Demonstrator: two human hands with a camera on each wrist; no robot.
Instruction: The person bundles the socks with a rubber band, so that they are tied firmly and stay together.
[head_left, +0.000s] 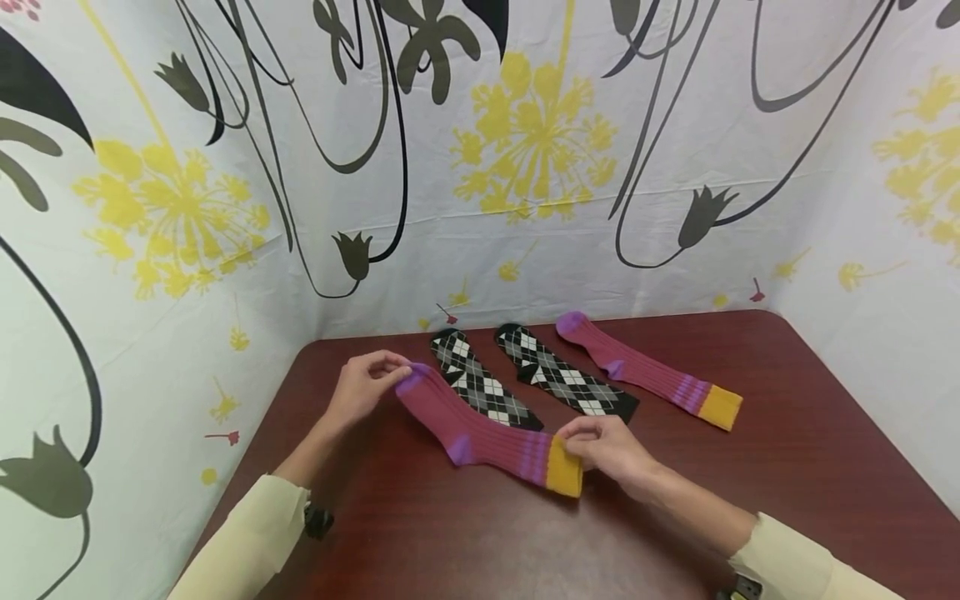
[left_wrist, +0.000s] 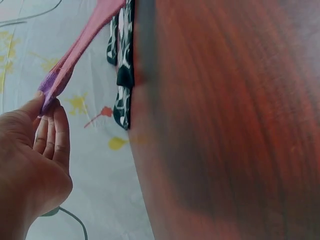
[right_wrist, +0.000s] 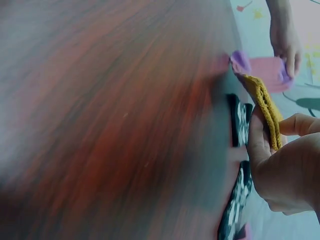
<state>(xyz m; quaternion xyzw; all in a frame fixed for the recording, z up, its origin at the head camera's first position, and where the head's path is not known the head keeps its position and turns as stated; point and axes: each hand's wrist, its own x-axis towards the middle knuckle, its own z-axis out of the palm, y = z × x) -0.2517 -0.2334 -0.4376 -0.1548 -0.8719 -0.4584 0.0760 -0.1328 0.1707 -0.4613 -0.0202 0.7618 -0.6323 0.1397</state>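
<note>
A magenta sock (head_left: 480,433) with purple toe, heel and stripes is stretched between both hands, raised off the table. My left hand (head_left: 362,385) pinches its purple toe between thumb and fingers, also plain in the left wrist view, where the toe (left_wrist: 50,90) bunches at the fingertips. The yellow cuff (right_wrist: 267,110) is pinched by my right hand (head_left: 611,450). Behind it lie two argyle socks in black, grey and white: the left argyle sock (head_left: 483,387), partly covered by the held sock, and the right argyle sock (head_left: 573,379).
A second magenta sock (head_left: 645,362) with a yellow cuff lies at the back right of the dark red-brown table (head_left: 420,542). White flower-printed cloth (head_left: 450,192) hangs behind the table and on both sides.
</note>
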